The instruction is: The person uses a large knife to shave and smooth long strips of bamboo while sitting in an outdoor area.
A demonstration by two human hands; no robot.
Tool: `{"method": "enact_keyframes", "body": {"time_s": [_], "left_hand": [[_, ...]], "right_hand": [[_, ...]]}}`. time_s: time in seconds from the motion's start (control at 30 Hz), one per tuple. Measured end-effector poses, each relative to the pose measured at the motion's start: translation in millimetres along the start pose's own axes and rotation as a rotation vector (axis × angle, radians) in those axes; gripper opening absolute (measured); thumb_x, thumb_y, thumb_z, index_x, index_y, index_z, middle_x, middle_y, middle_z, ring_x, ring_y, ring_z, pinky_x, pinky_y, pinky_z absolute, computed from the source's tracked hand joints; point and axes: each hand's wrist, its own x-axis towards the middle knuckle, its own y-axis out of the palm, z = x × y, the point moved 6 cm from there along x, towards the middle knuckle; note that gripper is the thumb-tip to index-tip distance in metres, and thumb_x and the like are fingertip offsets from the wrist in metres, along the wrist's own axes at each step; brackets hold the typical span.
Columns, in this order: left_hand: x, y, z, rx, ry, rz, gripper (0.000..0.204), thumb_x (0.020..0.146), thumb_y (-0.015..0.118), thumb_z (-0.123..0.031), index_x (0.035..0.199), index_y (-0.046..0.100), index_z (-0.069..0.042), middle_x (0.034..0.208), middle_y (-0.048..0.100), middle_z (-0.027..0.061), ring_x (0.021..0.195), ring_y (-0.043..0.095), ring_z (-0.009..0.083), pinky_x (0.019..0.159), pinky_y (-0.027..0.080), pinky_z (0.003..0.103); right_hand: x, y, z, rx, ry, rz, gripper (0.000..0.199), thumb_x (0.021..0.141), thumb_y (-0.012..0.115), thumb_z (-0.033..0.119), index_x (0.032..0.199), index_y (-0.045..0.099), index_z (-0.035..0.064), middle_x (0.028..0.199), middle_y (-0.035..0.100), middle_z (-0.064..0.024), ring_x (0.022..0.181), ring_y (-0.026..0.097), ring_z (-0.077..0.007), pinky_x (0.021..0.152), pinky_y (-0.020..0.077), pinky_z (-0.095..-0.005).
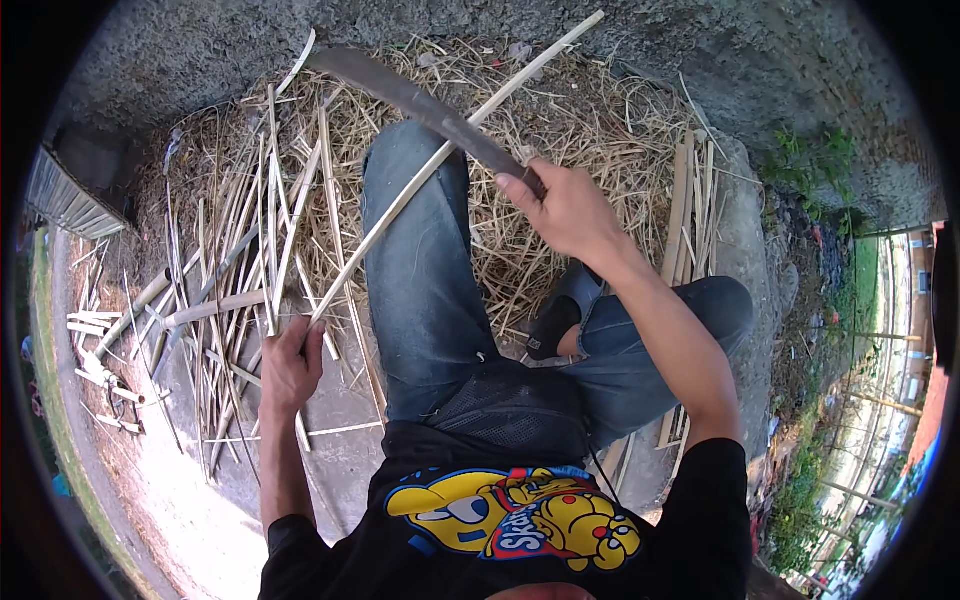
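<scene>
Pinched in my left hand (292,362) is the lower end of a long pale bamboo strip (400,200). The strip slants up to the right, across my raised left thigh and on towards the wall. My right hand (572,212) is wrapped around the handle of a dark machete (425,108). Its broad curved blade points to the upper left and crosses the strip just above my knee. Whether the edge bites into the strip I cannot tell.
Many split bamboo strips (235,270) lie in a heap at my left. Curled shavings (530,240) cover the ground ahead, below a rough grey wall (650,40). More bamboo slats (684,215) lie beyond my bent right leg. Green plants (815,160) grow at the right.
</scene>
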Motion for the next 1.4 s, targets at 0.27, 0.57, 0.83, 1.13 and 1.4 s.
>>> {"method": "enact_keyframes", "body": {"time_s": [0.27,0.57,0.83,1.13,1.4], "left_hand": [[-44,-4,51,0.015,-0.023,0.038,0.025,0.098,0.058,-0.009,0.075,0.05,-0.002,0.052,0.045,0.0178,0.042,0.049,0.0344,0.045,0.036,0.04],[-59,9,56,-0.02,-0.019,0.021,0.033,0.097,0.059,-0.006,0.069,0.041,-0.003,0.051,0.039,0.0162,0.039,0.04,0.0301,0.043,0.03,0.041],[-42,5,60,0.02,-0.032,0.074,0.033,0.099,0.058,-0.011,0.071,0.044,-0.002,0.052,0.039,0.0183,0.042,0.039,0.0333,0.045,0.032,0.041],[-22,10,55,0.053,-0.072,0.142,0.039,0.106,0.049,-0.033,0.09,0.062,0.0,0.055,0.045,0.0111,0.049,0.047,0.0183,0.05,0.034,0.037],[49,-86,8,-0.27,0.083,-0.851,0.019,0.105,0.057,-0.013,0.104,0.069,0.002,0.066,0.061,0.0012,0.056,0.05,0.0051,0.051,0.038,0.022]], "right_hand": [[54,-81,-101,0.027,0.283,-0.245,0.065,0.099,0.047,0.065,0.085,0.062,0.0034,0.06,0.06,-0.0112,0.051,0.061,-0.0262,0.05,0.0474,-0.0432],[7,-103,-166,1.055,0.477,-0.489,0.049,0.097,0.058,0.057,0.085,0.055,0.0096,0.062,0.049,0.0026,0.046,0.045,-0.0071,0.043,0.0379,-0.0252],[-9,-90,-119,1.073,0.207,-0.334,0.03,0.093,0.071,0.032,0.083,0.056,0.0069,0.063,0.053,0.0015,0.048,0.051,-0.0073,0.043,0.041,-0.025],[-13,-71,-97,0.934,0.161,-0.227,0.033,0.091,0.072,0.03,0.078,0.057,0.0041,0.061,0.053,0.0005,0.047,0.05,-0.007,0.043,0.0395,-0.0251],[-35,-88,-21,1.113,-0.033,-0.316,0.024,0.095,0.068,0.023,0.089,0.059,0.0022,0.062,0.054,0.0003,0.046,0.05,-0.0065,0.043,0.038,-0.0243]]}}
